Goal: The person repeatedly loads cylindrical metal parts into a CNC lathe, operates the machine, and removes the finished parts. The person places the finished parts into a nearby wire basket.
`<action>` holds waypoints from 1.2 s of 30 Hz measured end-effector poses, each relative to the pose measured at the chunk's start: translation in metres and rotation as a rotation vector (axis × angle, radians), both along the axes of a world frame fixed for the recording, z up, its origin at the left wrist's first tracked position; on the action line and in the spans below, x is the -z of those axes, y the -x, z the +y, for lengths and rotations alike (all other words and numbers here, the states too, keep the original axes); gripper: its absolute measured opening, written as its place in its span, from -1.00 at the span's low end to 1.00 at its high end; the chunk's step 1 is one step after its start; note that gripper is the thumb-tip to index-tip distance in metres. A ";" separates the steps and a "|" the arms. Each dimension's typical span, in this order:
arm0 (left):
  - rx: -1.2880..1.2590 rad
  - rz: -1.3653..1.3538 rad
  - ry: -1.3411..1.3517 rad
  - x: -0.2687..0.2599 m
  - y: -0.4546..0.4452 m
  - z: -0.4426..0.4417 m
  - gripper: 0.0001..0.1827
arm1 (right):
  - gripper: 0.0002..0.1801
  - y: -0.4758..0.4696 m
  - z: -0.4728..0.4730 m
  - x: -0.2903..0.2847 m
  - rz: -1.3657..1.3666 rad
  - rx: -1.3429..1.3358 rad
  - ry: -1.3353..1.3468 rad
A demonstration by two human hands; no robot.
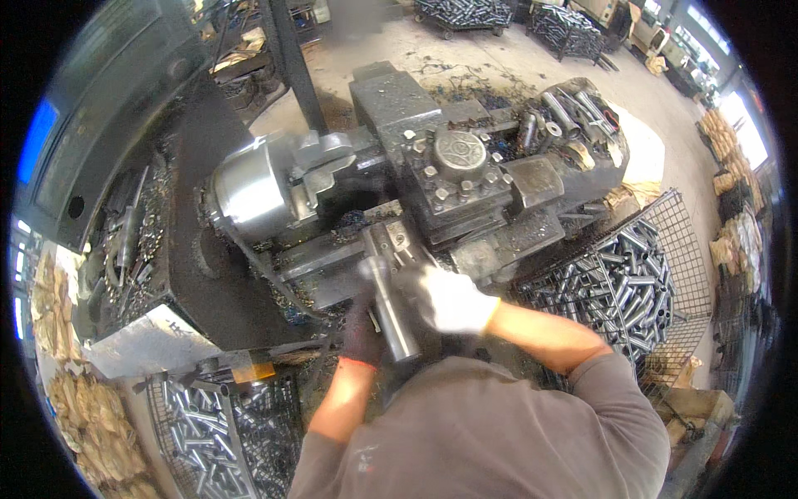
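A shiny metal tube (394,321) slants in front of my chest, its near end pointing down toward my shirt. My left hand (363,330), in a dark glove with a red cuff, grips it from the left side. Just right of the tube is my right hand (458,300) in a white glove, close to the front of the lathe carriage (389,240). Blur hides its fingertips and whatever they touch. Beyond both hands stand the lathe chuck (252,187), with its jaws to the right, and the bolted tool post (460,153).
Cut tubes fill a wire basket (682,249) at the right and another wire basket (227,430) at lower left. Tubes and a ring lie on the tailstock end (583,125). Metal chips cover the ledge (134,249) left of the chuck. Tube-laden carts (464,15) stand behind.
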State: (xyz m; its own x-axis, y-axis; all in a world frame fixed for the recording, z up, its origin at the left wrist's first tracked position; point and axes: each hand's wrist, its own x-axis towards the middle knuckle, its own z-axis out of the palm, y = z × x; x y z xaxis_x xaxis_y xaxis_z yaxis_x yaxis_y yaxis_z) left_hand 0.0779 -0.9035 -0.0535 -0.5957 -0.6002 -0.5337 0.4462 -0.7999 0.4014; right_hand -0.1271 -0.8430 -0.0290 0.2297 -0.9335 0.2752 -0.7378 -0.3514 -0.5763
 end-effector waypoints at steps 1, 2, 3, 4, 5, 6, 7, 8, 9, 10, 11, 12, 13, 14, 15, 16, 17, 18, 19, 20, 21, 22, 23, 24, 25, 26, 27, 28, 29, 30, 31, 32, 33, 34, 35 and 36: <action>-0.070 -0.056 -0.086 0.008 -0.007 -0.010 -0.47 | -0.40 -0.009 -0.006 0.015 0.134 0.291 -0.232; -0.073 -0.013 0.027 0.017 -0.013 -0.020 -0.50 | -0.40 -0.013 -0.016 0.027 0.245 0.383 -0.362; -0.117 -0.081 0.095 0.024 -0.021 -0.026 -0.52 | -0.39 -0.016 -0.024 0.036 0.352 0.517 -0.475; -0.118 -0.113 0.097 0.030 -0.028 -0.035 -0.49 | -0.39 -0.014 -0.031 0.041 0.334 0.439 -0.410; -0.127 -0.039 0.156 0.034 -0.033 -0.041 -0.47 | -0.39 -0.009 -0.038 0.041 0.315 0.396 -0.333; -0.148 -0.033 0.187 0.035 -0.037 -0.048 -0.46 | -0.38 -0.003 -0.042 0.036 0.302 0.347 -0.336; -0.132 0.009 0.245 0.033 -0.038 -0.052 -0.45 | -0.37 0.003 -0.048 0.027 0.131 0.384 -0.454; -0.170 -0.054 0.297 0.029 -0.036 -0.056 -0.42 | -0.37 0.007 -0.051 0.014 -0.095 0.369 -0.446; -0.241 -0.023 0.303 0.022 -0.030 -0.060 -0.40 | -0.36 0.013 -0.056 -0.003 -0.335 0.293 -0.466; -0.301 0.031 0.320 0.013 -0.022 -0.062 -0.38 | -0.26 0.014 -0.063 -0.019 -0.534 0.259 -0.485; -0.381 0.082 0.334 0.003 -0.011 -0.064 -0.36 | -0.16 0.010 -0.078 -0.033 -0.521 0.271 -0.476; -0.428 0.056 0.351 -0.008 0.001 -0.066 -0.29 | -0.10 0.008 -0.085 -0.048 -0.346 0.211 -0.665; -0.413 0.085 0.436 -0.019 0.013 -0.064 -0.29 | -0.05 0.004 -0.092 -0.062 -0.174 0.161 -0.813; -0.429 0.065 0.474 -0.031 0.023 -0.066 -0.29 | 0.02 -0.022 -0.101 -0.068 -0.275 0.124 -0.642; -0.402 0.016 0.459 -0.042 0.031 -0.069 -0.29 | 0.02 -0.022 -0.111 -0.083 -0.346 0.191 -0.737; -0.374 -0.171 0.830 -0.051 0.030 -0.073 -0.28 | 0.01 -0.022 -0.113 -0.097 -0.397 0.160 -0.597; -0.351 -0.496 1.129 -0.058 0.028 -0.078 -0.28 | 0.00 -0.016 -0.116 -0.114 -0.351 0.194 -0.572; -0.372 -0.651 1.336 -0.061 0.022 -0.084 -0.28 | 0.03 -0.002 -0.122 -0.132 -0.297 0.121 -0.537; -0.441 -0.289 1.179 -0.061 0.014 -0.089 -0.27 | -0.05 0.012 -0.128 -0.149 -0.170 0.041 -0.326; -0.489 -0.067 1.077 -0.057 0.005 -0.093 -0.26 | -0.01 0.031 -0.142 -0.166 -0.049 -0.033 -0.169; -0.461 -0.163 1.145 -0.050 -0.007 -0.095 -0.29 | 0.02 0.050 -0.160 -0.179 0.069 -0.130 0.049; -0.451 -0.286 1.123 -0.039 -0.017 -0.097 -0.33 | -0.06 0.069 -0.184 -0.189 0.259 -0.082 -0.061; -0.438 -0.407 1.102 -0.025 -0.026 -0.094 -0.36 | -0.14 0.088 -0.209 -0.196 0.391 -0.095 -0.014; -0.435 -0.497 0.994 -0.009 -0.036 -0.081 -0.43 | -0.28 0.101 -0.235 -0.196 0.649 -0.053 0.045; -0.435 -0.583 0.880 0.007 -0.046 -0.065 -0.48 | -0.42 0.110 -0.257 -0.189 0.876 -0.032 0.212; -0.470 -0.594 0.686 0.023 -0.058 -0.047 -0.51 | -0.48 0.116 -0.274 -0.177 1.002 -0.057 0.174; -0.503 -0.594 0.494 0.040 -0.070 -0.029 -0.55 | -0.54 0.122 -0.289 -0.165 1.161 -0.061 0.115; -0.556 -0.659 0.505 0.057 -0.083 -0.008 -0.56 | -0.54 0.129 -0.299 -0.152 1.095 -0.078 0.017; -0.626 -0.701 0.558 0.075 -0.097 0.011 -0.58 | -0.55 0.132 -0.306 -0.139 1.047 -0.090 -0.145; -0.657 -0.824 0.509 0.092 -0.110 0.030 -0.60 | -0.44 0.133 -0.314 -0.127 1.018 -0.138 -0.294; -0.702 -0.927 0.501 0.110 -0.126 0.043 -0.62 | -0.31 0.133 -0.321 -0.115 0.901 -0.164 -0.423; -0.742 -0.983 0.498 0.125 -0.144 0.054 -0.61 | -0.26 0.125 -0.325 -0.100 0.782 -0.198 -0.461; -0.855 -0.937 0.358 0.140 -0.160 0.062 -0.60 | -0.21 0.121 -0.328 -0.089 0.704 -0.182 -0.478; -0.954 -0.843 0.230 0.150 -0.186 0.063 -0.58 | -0.19 0.117 -0.333 -0.081 0.640 -0.243 -0.509; -1.072 -0.759 0.016 0.158 -0.206 0.061 -0.56 | -0.18 0.114 -0.336 -0.075 0.619 -0.258 -0.531; -1.111 -0.712 0.079 0.164 -0.224 0.058 -0.59 | -0.16 0.113 -0.341 -0.072 0.602 -0.270 -0.553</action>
